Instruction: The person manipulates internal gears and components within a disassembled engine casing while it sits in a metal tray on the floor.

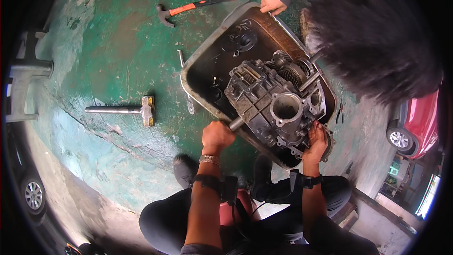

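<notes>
Gripping in a closed left hand (218, 137) the end of a round metal shaft (237, 123) at the near left rim of the tray. Touching with bent fingers of the right hand (316, 142) the lower right edge of the gearbox housing (252, 106); cannot tell how far closed, with the fingertips partly hidden. Wearing a metal band (209, 159) on the left wrist and dark straps on both forearms.

Set inside a grimy metal tray (272, 29), toward its near right side, with a wide round opening facing up and toothed gears (293, 72) showing at the far side. Lying apart from it in the far end of the tray, a dark round part (245, 41).

Reaching to the tray's far rim, a co-worker's hand (272, 2), below a bent head of dark hair.

Lying on the green floor (111, 63) to the left: a wrench (190, 106) beside the tray, a sledgehammer (148, 111) farther off, an orange-and-black claw hammer (193, 7) beyond. Lying to the right: dark pliers (339, 113). Parked past those, a red car (421, 119).
</notes>
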A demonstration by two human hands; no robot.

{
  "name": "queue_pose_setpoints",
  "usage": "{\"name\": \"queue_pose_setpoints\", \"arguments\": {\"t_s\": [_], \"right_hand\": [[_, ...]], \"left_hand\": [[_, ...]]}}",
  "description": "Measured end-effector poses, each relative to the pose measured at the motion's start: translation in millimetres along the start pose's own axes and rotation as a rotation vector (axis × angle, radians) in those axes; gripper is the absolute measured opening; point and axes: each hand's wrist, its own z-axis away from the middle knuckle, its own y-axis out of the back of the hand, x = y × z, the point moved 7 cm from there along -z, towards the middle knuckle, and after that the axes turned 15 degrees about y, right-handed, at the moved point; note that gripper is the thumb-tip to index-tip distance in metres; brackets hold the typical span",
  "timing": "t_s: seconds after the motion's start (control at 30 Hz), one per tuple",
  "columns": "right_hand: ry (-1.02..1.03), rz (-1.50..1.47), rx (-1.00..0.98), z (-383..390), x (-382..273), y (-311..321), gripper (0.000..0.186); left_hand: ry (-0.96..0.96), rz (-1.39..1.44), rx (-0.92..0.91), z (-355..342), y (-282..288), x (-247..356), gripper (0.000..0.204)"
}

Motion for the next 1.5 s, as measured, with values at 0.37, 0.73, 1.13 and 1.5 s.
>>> {"name": "queue_pose_setpoints", "arguments": {"t_s": [0.37, 0.73, 1.13, 1.5], "right_hand": [[-0.065, 0.191, 0.091, -0.6, 3.6, 20.3, 0.029], [-0.054, 0.204, -0.029, -10.0, 1.5, 13.4, 0.021], [0.01, 0.176, 0.099, -17.9, -17.0, 26.0, 0.02], [0.058, 0.207, 0.045, -14.5, -10.2, 9.5, 0.022]], "left_hand": [[-0.03, 0.042, 0.001, 13.1, 3.7, 5.4, 0.031], [-0.008, 0.001, -0.014, 4.9, 0.1, 7.0, 0.042], [-0.018, -0.01, 0.01, 2.1, -3.2, 4.8, 0.04], [-0.008, 0.021, 0.005, 1.6, -2.7, 4.7, 0.039]]}}
